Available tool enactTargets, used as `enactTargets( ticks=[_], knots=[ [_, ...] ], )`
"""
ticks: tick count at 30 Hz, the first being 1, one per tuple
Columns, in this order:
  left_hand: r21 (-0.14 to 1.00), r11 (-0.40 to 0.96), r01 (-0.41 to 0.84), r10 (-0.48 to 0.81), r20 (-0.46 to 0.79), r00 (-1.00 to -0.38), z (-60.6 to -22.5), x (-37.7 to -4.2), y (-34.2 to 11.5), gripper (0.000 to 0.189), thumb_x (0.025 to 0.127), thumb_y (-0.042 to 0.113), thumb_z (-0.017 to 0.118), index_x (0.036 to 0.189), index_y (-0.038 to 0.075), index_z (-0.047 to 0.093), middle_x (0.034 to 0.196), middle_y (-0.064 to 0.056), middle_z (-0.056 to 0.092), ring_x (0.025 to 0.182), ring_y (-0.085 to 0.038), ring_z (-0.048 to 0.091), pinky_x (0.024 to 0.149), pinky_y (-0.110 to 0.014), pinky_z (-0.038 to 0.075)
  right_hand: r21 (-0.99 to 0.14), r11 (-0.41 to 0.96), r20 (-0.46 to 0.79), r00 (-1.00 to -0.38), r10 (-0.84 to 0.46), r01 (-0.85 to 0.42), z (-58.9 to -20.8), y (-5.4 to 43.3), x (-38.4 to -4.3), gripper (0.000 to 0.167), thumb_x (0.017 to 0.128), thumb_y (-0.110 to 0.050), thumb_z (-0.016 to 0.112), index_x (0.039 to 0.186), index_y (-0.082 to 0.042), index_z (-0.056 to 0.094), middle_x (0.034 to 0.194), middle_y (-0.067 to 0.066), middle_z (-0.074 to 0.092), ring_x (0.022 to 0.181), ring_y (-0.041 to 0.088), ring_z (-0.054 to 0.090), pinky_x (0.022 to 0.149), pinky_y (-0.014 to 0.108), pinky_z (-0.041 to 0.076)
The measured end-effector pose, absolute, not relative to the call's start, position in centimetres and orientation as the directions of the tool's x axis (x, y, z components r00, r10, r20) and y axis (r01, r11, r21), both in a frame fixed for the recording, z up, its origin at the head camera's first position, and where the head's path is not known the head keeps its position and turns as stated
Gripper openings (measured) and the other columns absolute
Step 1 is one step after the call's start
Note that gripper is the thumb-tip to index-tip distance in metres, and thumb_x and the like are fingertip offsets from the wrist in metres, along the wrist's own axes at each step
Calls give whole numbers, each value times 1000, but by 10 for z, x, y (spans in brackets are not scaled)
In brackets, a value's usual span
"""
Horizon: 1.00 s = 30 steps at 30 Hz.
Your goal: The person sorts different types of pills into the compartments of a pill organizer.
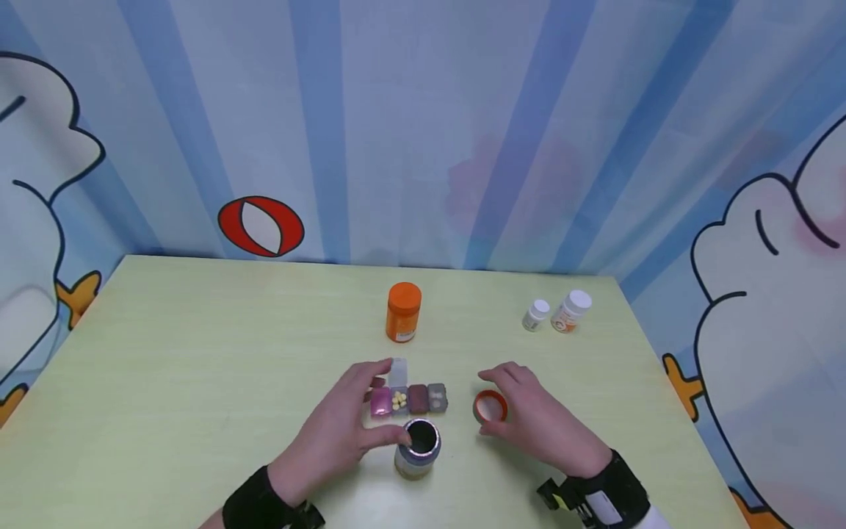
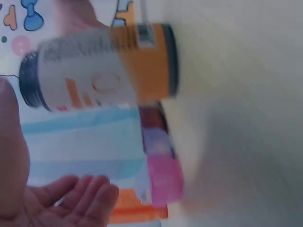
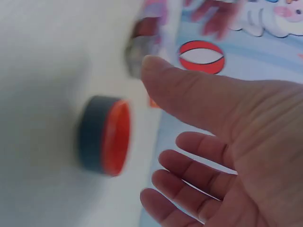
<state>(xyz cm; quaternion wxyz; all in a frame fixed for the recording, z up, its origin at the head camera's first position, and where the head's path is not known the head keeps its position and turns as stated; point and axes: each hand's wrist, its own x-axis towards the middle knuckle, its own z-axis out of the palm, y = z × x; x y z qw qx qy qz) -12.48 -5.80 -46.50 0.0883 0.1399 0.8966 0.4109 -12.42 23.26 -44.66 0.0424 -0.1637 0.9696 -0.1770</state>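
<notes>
The bottle, uncapped and upright, stands just in front of the pill box. The left hand holds nothing, its fingers loosely bent; its thumb is at the bottle's mouth, though whether it touches cannot be told. The right hand is also empty, thumb and fingers spread around the cap without gripping it; the cap lies hollow side up.

The likeliest mishap is a knocked bottle: a sideways sweep of the left thumb could catch the rim and tip it, and anything inside might spill through the uncovered mouth. The pale pills are exposed too, since their compartment's lid is raised; a bump from the left fingers could shift the box and scatter them. The cap could skid or slip if only one side of the right hand's grasp met it, and it would need turning over to fit the bottle.

The surface is pale yellow-green and looks smooth. Farther back stand an orange bottle and, to the right, a small white bottle beside a larger white one. A blue-striped curtain with cartoon figures encloses the surface behind and at both sides.
</notes>
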Motion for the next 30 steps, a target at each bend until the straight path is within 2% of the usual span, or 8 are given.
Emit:
enactTargets(
  ticks=[2, 5, 11, 15, 19, 23, 26, 30],
  knots=[
    [781, 572, 250, 431, -27, -902, -463, -120, -55, 105, 57, 68, 77, 146, 27, 38, 137, 7, 48, 121, -14, 51, 103, -39, 45, -326, 893, -19, -943, -333, -309, -454, 238, -124, 72, 70, -36, 87, 131, -15, 55, 120, -1, 56, 109, 12, 50, 91, 29, 51],
    [769, 545, 335, 528, -5, -849, -464, -112, -50, 99, 59, 69, 77, 141, 26, 44, 136, 11, 51, 123, -10, 50, 105, -39, 43, -318, 893, -10, -941, -337, -317, -464, 244, -125, 72, 69, -33, 88, 130, -12, 56, 118, -1, 56, 107, 14, 50, 91, 30, 51],
    [751, 560, 350, 553, -25, -833, -473, -104, -46, 63, 71, 50, 82, 124, 29, 57, 116, 17, 61, 108, -6, 56, 98, -36, 48, -344, 883, -15, -938, -346, -320, -473, 245, -126, 52, 73, -24, 84, 118, -14, 60, 109, -5, 56, 100, 10, 48, 87, 31, 51],
    [771, 545, 329, 550, -34, -834, -474, -104, -45, 56, 72, 46, 82, 121, 33, 59, 113, 20, 62, 104, -4, 57, 96, -34, 48, -381, 851, -5, -920, -393, -361, -460, 234, -119, 45, 78, -22, 79, 116, -20, 55, 111, -9, 51, 99, 5, 48, 87, 25, 51],
    [795, 519, 313, 557, -36, -830, -473, -105, -45, 53, 72, 47, 82, 118, 32, 61, 110, 19, 64, 102, -3, 57, 95, -33, 49, -428, 776, 35, -866, -498, -464, -436, 219, -107, 46, 82, -20, 75, 121, -24, 50, 118, -13, 49, 108, 2, 47, 93, 24, 49],
    [811, 504, 296, 562, -47, -826, -474, -107, -45, 52, 71, 48, 82, 117, 33, 61, 109, 20, 64, 100, -2, 57, 94, -32, 49, -375, 721, 88, -796, -599, -583, -419, 204, -99, 52, 83, -19, 74, 129, -25, 50, 127, -15, 47, 118, 2, 41, 98, 24, 46],
    [813, 500, 298, 566, -47, -823, -475, -107, -45, 53, 72, 50, 81, 118, 33, 61, 110, 20, 64, 100, -1, 57, 93, -32, 49, -359, 684, 118, -757, -642, -635, -413, 196, -96, 58, 85, -20, 73, 136, -28, 46, 135, -17, 44, 124, 1, 39, 100, 24, 44],
    [811, 489, 322, 574, -21, -819, -478, -107, -47, 50, 73, 47, 81, 117, 35, 60, 110, 21, 63, 99, 0, 57, 92, -30, 50, -420, 625, 118, -722, -681, -658, -409, 187, -94, 67, 88, -22, 71, 145, -28, 36, 143, -15, 40, 128, 2, 41, 102, 25, 45]
  ],
)
